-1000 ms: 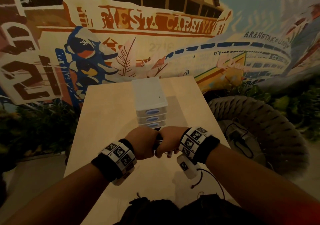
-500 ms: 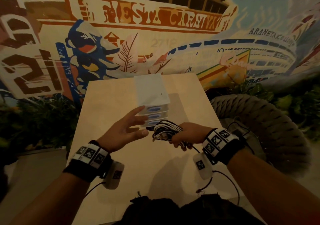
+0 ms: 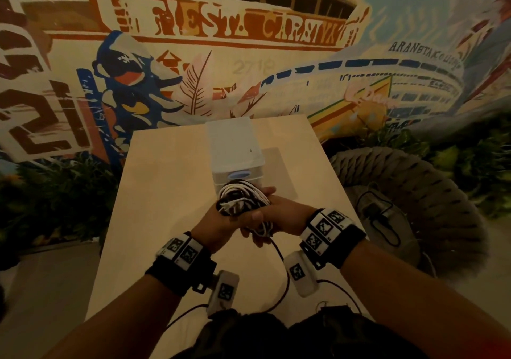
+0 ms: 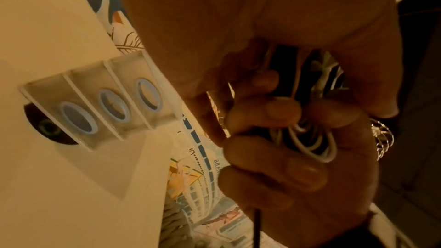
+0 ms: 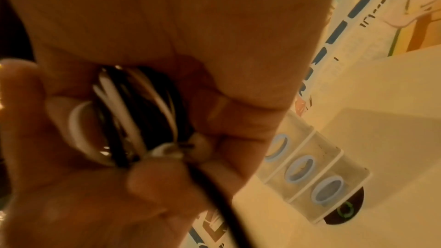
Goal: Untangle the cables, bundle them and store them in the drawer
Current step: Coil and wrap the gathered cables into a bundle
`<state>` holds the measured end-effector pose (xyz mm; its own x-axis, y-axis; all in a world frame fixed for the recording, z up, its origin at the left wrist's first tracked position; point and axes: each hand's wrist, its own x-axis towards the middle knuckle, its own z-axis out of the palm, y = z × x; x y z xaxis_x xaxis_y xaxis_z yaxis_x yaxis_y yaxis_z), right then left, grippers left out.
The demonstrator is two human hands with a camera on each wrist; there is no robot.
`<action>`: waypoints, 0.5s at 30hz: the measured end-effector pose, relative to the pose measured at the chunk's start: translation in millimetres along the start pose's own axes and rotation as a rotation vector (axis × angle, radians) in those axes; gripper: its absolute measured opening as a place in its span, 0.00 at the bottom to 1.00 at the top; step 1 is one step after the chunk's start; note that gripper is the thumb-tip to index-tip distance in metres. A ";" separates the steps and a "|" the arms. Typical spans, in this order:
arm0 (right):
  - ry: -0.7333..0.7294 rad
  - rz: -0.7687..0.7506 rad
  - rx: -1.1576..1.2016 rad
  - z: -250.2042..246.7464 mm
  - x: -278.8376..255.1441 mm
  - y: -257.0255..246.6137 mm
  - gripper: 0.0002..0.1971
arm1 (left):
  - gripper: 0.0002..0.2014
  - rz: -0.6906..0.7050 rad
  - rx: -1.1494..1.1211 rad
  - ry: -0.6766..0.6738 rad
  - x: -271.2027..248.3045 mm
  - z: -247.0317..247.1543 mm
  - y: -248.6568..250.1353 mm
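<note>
Gripping cable bundle (image 3: 241, 199), both hands front shut drawers (image 3: 239, 175).

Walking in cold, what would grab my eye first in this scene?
Probably the bundle of black and white cables, gripped between the left hand and right hand above the pale table. Just behind it stands a small white drawer unit with blue oval handles, all three drawers closed. Behind everything, a bright painted mural fills the wall.

The mural (image 3: 249, 54) reads "2718", a large "21", and "ARANETA COLI…", partly legible.
</note>
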<state>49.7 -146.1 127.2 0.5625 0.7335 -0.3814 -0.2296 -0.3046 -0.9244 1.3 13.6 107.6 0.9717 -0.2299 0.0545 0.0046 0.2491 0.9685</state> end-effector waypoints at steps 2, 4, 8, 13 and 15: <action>-0.015 -0.014 0.035 0.4 0.4 -0.1 0.13 | 0.18 -0.015 -0.023 0.016 2.0 2.2 2.9; -0.014 -0.026 0.053 2.0 1.3 0.6 0.13 | 0.12 -0.011 -0.009 0.021 3.8 2.5 3.7; -0.029 -0.037 0.013 2.8 4.6 -1.1 0.07 | 0.11 0.044 0.054 0.073 8.7 2.0 7.6; -0.017 0.092 -0.197 -5.6 0.9 6.0 0.11 | 0.19 0.115 0.060 0.207 13.9 -13.6 15.2; 0.018 0.112 -0.338 -8.1 -0.1 15.2 0.10 | 0.08 0.143 0.032 0.231 14.9 -21.6 23.9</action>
<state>52.6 -155.7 113.3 0.5635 0.6743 -0.4773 -0.0169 -0.5683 -0.8227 21.1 36.4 126.3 0.9901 0.0266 0.1376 -0.1400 0.2326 0.9624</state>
